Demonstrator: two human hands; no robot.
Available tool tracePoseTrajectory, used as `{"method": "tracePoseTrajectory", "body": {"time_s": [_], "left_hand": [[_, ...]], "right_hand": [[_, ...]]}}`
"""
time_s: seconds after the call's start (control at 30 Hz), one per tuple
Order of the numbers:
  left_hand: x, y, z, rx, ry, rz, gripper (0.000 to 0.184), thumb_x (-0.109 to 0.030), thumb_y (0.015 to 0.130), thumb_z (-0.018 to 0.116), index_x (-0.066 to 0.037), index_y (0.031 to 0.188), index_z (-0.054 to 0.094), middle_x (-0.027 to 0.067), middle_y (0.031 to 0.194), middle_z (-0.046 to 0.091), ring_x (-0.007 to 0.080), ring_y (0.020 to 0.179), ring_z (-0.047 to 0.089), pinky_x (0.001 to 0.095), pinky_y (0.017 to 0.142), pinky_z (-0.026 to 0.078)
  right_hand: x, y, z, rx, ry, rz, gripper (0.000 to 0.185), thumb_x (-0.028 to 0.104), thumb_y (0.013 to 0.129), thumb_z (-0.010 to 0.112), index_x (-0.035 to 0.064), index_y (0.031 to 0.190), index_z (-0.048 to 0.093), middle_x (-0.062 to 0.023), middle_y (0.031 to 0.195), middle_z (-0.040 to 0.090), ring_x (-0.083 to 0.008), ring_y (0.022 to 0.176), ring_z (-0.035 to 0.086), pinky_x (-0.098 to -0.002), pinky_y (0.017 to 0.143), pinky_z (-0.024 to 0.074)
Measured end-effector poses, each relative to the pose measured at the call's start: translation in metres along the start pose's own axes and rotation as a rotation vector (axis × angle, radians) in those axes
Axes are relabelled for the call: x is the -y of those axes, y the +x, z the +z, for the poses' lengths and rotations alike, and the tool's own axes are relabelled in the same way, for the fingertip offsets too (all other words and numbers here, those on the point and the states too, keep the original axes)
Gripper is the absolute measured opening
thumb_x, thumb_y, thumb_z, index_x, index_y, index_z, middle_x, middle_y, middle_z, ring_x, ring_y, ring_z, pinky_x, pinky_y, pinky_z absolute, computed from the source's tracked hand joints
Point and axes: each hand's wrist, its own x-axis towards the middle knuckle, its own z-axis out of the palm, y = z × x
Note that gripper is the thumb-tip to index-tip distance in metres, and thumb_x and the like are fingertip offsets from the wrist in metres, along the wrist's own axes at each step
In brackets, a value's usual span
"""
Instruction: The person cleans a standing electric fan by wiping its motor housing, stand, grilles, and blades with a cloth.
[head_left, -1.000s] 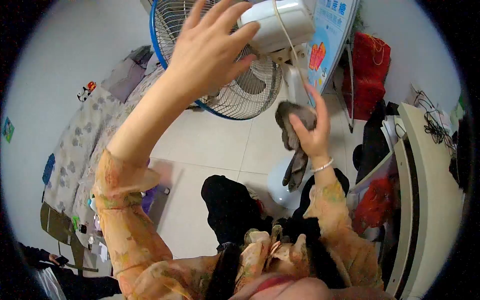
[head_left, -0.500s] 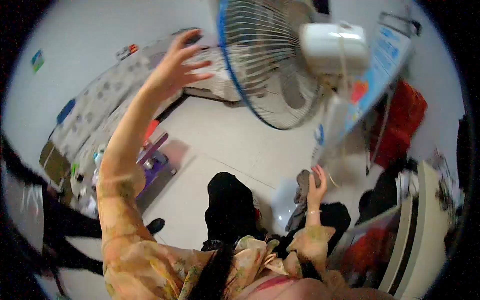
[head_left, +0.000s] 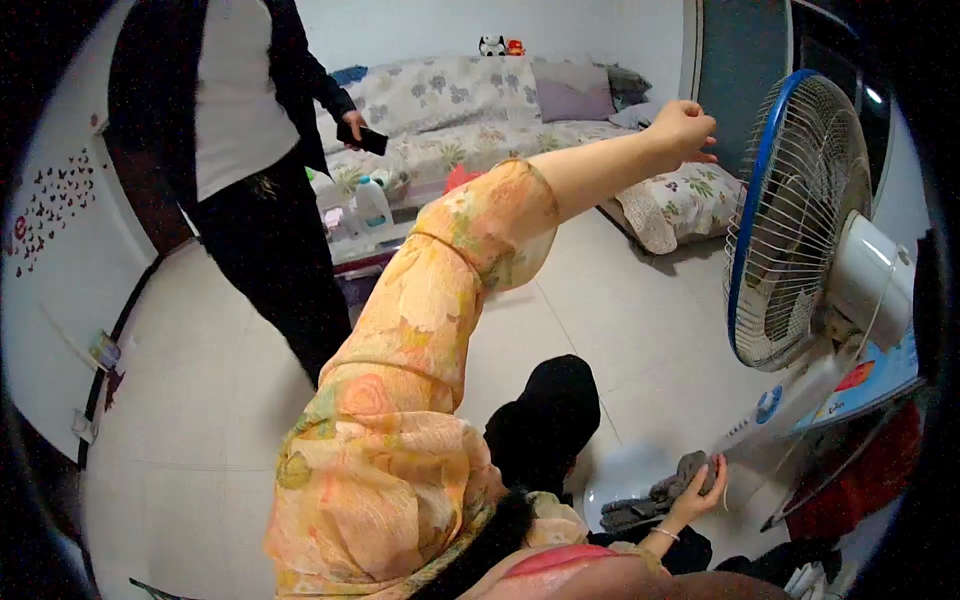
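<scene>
My left hand (head_left: 684, 132) is stretched far forward in the air, near the blue-rimmed fan (head_left: 800, 220) but not touching it. Its fingers are loosely bent and apart, and no object shows in it. Low on the right, my right hand (head_left: 695, 497) is closed on a dark grey cloth (head_left: 655, 500). The cloth hangs over a white basin (head_left: 610, 478) on the floor, close to my knees. Beside this hand rises the fan's white stand (head_left: 785, 405), with the white motor housing (head_left: 872, 280) above it.
A person (head_left: 240, 130) in dark clothes stands at the left with a black phone (head_left: 371, 140) in one hand. A sofa (head_left: 440, 100) with a floral cover is at the back, a table with bottles (head_left: 372, 203) before it. A board (head_left: 870, 385) leans behind the fan.
The view has swung left, so the fan now appears at the right and the other person shows more fully. My left hand has moved off the fan and its fingers have curled. My right hand keeps the cloth.
</scene>
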Motion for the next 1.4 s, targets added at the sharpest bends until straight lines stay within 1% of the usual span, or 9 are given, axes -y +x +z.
{"method": "tracePoseTrajectory", "body": {"time_s": [0.27, 0.43, 0.6, 0.77, 0.87, 0.93, 1.13, 1.33, 1.4], "left_hand": [[-0.013, -0.010, 0.007, -0.088, 0.009, 0.078, 0.018, -0.011, 0.091, 0.051, -0.004, 0.107, 0.054, 0.0115, 0.097, 0.056, 0.0247, 0.089, 0.061, 0.0424, 0.077, 0.059], [-0.025, -0.014, -0.012, 0.102, -0.014, 0.278, 0.049, -0.035, 0.093, 0.057, -0.009, 0.134, 0.044, 0.0165, 0.117, 0.058, 0.0315, 0.102, 0.061, 0.0394, 0.086, 0.051], [-0.029, -0.157, 0.017, 0.026, 0.372, 1.094, 0.051, -0.017, 0.085, 0.063, -0.006, 0.132, 0.046, 0.0158, 0.137, 0.045, 0.0316, 0.129, 0.043, 0.0469, 0.103, 0.041], [0.009, -0.291, 0.053, 0.504, 1.104, 1.621, 0.054, -0.022, 0.070, 0.069, -0.006, 0.120, 0.061, 0.0029, 0.091, 0.066, 0.0166, 0.093, 0.064, 0.0410, 0.094, 0.046], [0.035, -0.247, 0.139, 0.664, 0.864, 0.506, 0.088, -0.028, 0.077, 0.067, 0.009, 0.143, 0.023, 0.0102, 0.075, 0.068, 0.0282, 0.068, 0.067, 0.0400, 0.067, 0.054], [0.055, -0.209, 0.184, 0.753, 0.824, 0.443, 0.102, -0.026, 0.079, 0.070, 0.009, 0.145, 0.000, 0.0151, 0.075, 0.069, 0.0346, 0.063, 0.066, 0.0413, 0.060, 0.052], [0.097, -0.210, 0.197, 0.774, 0.931, 0.426, 0.085, -0.024, 0.081, 0.065, 0.001, 0.147, 0.018, 0.0161, 0.085, 0.069, 0.0336, 0.078, 0.067, 0.0427, 0.068, 0.053], [0.011, -0.221, 0.133, 0.876, 1.128, 1.569, 0.061, -0.028, 0.074, 0.069, -0.011, 0.130, 0.052, 0.0112, 0.121, 0.056, 0.0309, 0.114, 0.055, 0.0427, 0.100, 0.042], [-0.006, -0.235, 0.118, 1.259, 0.887, 1.735, 0.069, -0.034, 0.070, 0.071, -0.011, 0.132, 0.050, 0.0114, 0.127, 0.053, 0.0354, 0.118, 0.052, 0.0501, 0.105, 0.038]], "right_hand": [[-0.011, 0.001, 0.002, -0.003, 0.053, 0.017, 0.034, 0.011, 0.091, 0.059, -0.0020, 0.122, 0.058, -0.0142, 0.121, 0.062, -0.0265, 0.111, 0.057, -0.0386, 0.099, 0.0417], [0.002, 0.004, 0.003, -0.041, 0.088, 0.096, 0.035, 0.007, 0.083, 0.068, 0.0010, 0.117, 0.062, -0.0123, 0.115, 0.065, -0.0250, 0.107, 0.061, -0.0353, 0.094, 0.0457], [0.023, -0.008, -0.012, -0.109, 0.199, 0.053, 0.034, 0.014, 0.088, 0.063, 0.0014, 0.120, 0.059, -0.0116, 0.112, 0.067, -0.0227, 0.107, 0.061, -0.0344, 0.096, 0.0433], [0.030, -0.019, -0.019, -0.160, 0.773, 0.145, 0.053, 0.039, 0.098, 0.041, -0.0002, 0.133, 0.049, -0.0124, 0.109, 0.066, -0.0189, 0.098, 0.062, -0.0343, 0.089, 0.0478], [0.011, 0.006, -0.026, -0.140, 1.220, 0.422, 0.058, 0.048, 0.099, 0.037, 0.0031, 0.134, 0.049, -0.0110, 0.103, 0.066, -0.0179, 0.089, 0.064, -0.0339, 0.078, 0.0529], [0.024, 0.012, -0.028, -0.174, 1.360, 0.456, 0.059, 0.050, 0.098, 0.039, 0.0053, 0.134, 0.049, -0.0094, 0.098, 0.066, -0.0175, 0.082, 0.064, -0.0334, 0.072, 0.0546], [0.035, 0.011, -0.024, -0.246, 1.167, 0.530, 0.052, 0.046, 0.099, 0.041, 0.0064, 0.131, 0.050, -0.0079, 0.111, 0.061, -0.0171, 0.093, 0.060, -0.0310, 0.080, 0.0519], [0.038, 0.013, -0.026, -0.114, 1.192, 0.415, 0.040, 0.033, 0.098, 0.045, 0.0053, 0.126, 0.051, -0.0077, 0.095, 0.059, -0.0184, 0.080, 0.060, -0.0346, 0.072, 0.0542], [0.057, 0.017, -0.025, -0.193, 1.426, 0.613, 0.041, 0.033, 0.097, 0.046, 0.0041, 0.125, 0.051, -0.0076, 0.090, 0.058, -0.0187, 0.076, 0.060, -0.0351, 0.067, 0.0546]]}}
